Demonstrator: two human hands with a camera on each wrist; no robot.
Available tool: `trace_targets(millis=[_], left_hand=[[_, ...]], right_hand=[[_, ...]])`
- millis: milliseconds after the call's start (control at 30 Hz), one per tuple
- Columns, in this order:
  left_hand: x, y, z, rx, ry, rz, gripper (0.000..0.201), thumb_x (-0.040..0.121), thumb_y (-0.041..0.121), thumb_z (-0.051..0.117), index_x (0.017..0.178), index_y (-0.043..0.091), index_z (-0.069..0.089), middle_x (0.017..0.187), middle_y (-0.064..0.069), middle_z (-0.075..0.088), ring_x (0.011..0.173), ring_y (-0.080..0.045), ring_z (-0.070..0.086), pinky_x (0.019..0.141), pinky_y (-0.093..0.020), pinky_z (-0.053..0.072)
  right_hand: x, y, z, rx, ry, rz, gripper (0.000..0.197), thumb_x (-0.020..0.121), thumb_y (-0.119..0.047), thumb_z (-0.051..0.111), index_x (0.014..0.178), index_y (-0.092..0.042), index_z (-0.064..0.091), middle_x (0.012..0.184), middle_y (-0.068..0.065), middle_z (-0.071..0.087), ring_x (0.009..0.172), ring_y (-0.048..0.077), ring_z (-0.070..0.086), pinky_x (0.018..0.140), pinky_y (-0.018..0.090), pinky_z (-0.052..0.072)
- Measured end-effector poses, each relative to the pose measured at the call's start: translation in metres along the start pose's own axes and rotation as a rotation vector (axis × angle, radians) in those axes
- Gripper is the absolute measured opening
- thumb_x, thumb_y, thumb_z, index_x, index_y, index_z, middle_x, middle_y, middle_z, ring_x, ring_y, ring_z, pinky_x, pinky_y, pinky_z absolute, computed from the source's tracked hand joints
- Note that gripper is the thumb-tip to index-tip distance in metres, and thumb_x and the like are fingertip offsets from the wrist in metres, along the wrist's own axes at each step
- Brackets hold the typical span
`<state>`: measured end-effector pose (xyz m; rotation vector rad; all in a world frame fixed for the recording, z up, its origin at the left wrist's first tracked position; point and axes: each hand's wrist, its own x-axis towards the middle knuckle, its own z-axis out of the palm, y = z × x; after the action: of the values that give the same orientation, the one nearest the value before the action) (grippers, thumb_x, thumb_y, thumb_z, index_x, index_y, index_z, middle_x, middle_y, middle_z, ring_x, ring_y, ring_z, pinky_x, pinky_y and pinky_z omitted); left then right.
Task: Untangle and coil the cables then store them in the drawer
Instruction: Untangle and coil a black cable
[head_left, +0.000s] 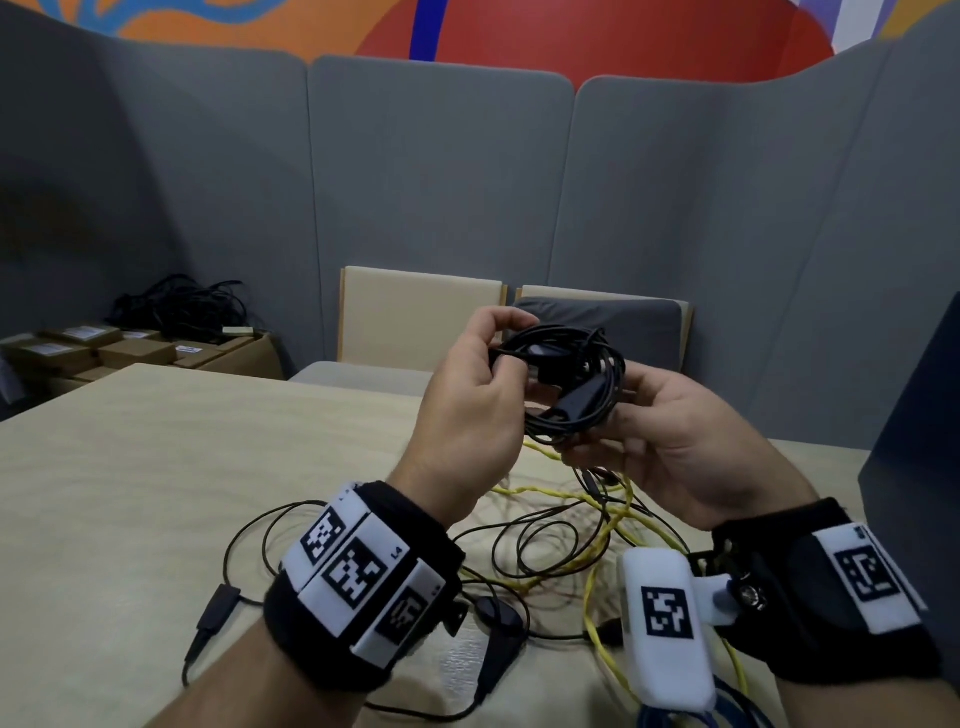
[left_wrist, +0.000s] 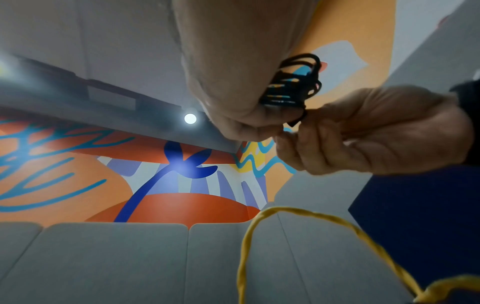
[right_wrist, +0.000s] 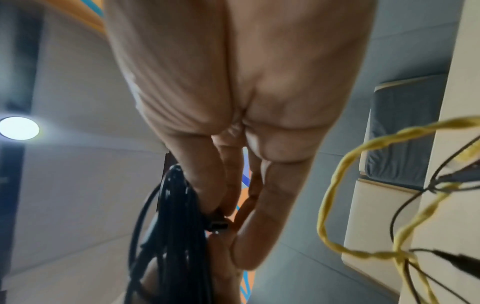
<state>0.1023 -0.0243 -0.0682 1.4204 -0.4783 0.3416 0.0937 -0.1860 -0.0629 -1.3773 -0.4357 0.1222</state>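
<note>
Above the table both hands hold a black cable coil (head_left: 576, 384), wound in several loops. My left hand (head_left: 480, 379) pinches the cable's plug end at the coil's left side. My right hand (head_left: 670, 431) cups and grips the coil from the right and below. In the left wrist view the black cable coil (left_wrist: 296, 82) sits between the two hands. The right wrist view shows the black cable coil (right_wrist: 176, 226) and a small plug (right_wrist: 219, 225) against my fingers (right_wrist: 207, 185). A tangle of yellow twisted cable (head_left: 597, 530) and thin black cables (head_left: 519, 540) lies on the table (head_left: 156, 467) beneath. No drawer is in view.
A black adapter (head_left: 215, 608) on a thin cord lies at the front left. Blue cable (head_left: 727, 712) shows at the lower right edge. Cardboard boxes (head_left: 135, 353) with a heap of black cables (head_left: 182, 306) stand at the back left. Two chairs (head_left: 415, 322) face the far edge. A dark panel (head_left: 919, 415) stands at right.
</note>
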Motion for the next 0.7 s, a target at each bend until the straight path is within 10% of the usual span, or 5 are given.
trace_targets(millis=[133,300,433,700], left_hand=[[-0.002,0.0,0.0,0.166,0.022,0.098,0.031,0.097,0.0,0.035,0.104,0.024,0.053,0.091,0.0,0.068,0.076,-0.022,0.064,0.067,-0.052,0.057],[-0.003,-0.003,-0.001,0.307,0.022,0.163,0.036,0.095,0.001,0.036,0.101,0.034,0.048,0.061,0.017,0.058,0.055,-0.003,0.05,0.053,-0.029,0.047],[-0.003,-0.002,-0.002,0.268,0.019,0.144,0.032,0.097,0.001,0.034,0.107,0.028,0.048,0.08,0.008,0.064,0.062,-0.006,0.062,0.057,-0.028,0.052],[-0.002,-0.006,-0.001,0.32,0.018,0.12,0.035,0.093,0.001,0.035,0.101,0.033,0.047,0.055,0.019,0.054,0.046,-0.005,0.039,0.048,-0.021,0.032]], right_hand=[[0.001,0.001,0.007,0.088,-0.025,0.024,0.029,0.076,-0.007,0.058,0.103,0.0,0.065,0.078,0.012,0.072,0.065,0.022,0.067,0.062,0.031,0.06],[0.001,0.003,0.012,0.173,0.006,0.037,0.023,0.077,-0.007,0.054,0.094,-0.001,0.067,0.076,0.015,0.066,0.062,0.022,0.062,0.053,0.027,0.055],[0.003,0.009,0.011,0.286,-0.007,0.027,0.035,0.085,-0.012,0.047,0.116,-0.003,0.061,0.097,0.016,0.069,0.069,0.019,0.063,0.054,0.023,0.051],[0.009,0.021,-0.003,0.448,-0.049,-0.031,0.058,0.049,-0.014,0.094,0.098,-0.009,0.064,0.08,0.009,0.067,0.056,0.012,0.058,0.044,0.018,0.045]])
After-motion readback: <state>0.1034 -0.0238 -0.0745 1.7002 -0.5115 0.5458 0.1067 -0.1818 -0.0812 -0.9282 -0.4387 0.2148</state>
